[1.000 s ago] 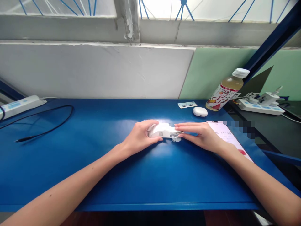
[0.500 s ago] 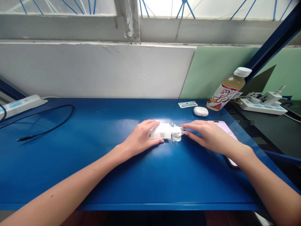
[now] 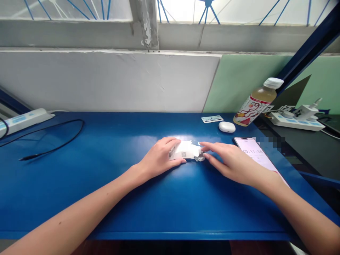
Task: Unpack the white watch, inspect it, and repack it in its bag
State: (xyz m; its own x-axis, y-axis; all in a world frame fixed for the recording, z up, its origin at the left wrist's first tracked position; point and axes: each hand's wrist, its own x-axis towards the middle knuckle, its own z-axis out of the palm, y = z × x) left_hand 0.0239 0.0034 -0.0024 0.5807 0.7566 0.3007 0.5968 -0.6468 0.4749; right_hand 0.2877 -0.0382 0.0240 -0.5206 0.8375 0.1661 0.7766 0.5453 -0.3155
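Note:
My left hand (image 3: 163,152) is closed round the left part of a small white box (image 3: 187,149) that lies on the blue tabletop. A printed label with a barcode and a square code shows on the box. At its right end sticks out a ragged, shiny piece of clear plastic (image 3: 199,157). My right hand (image 3: 225,159) reaches in from the right, its thumb and forefinger bent together at that end. What lies between those fingertips is too small to make out.
A phone (image 3: 255,152) showing a timer lies partly under my right forearm. Behind it are a white earbud case (image 3: 227,126), a small card (image 3: 212,119) and a drink bottle (image 3: 256,104). Power strips stand left (image 3: 26,120) and right (image 3: 297,120). A black cable (image 3: 63,141) curves at left.
My right hand has moved left, closer to the box. The white looped piece seen at the box's right end before is now mostly out of sight. My left hand keeps its grip.

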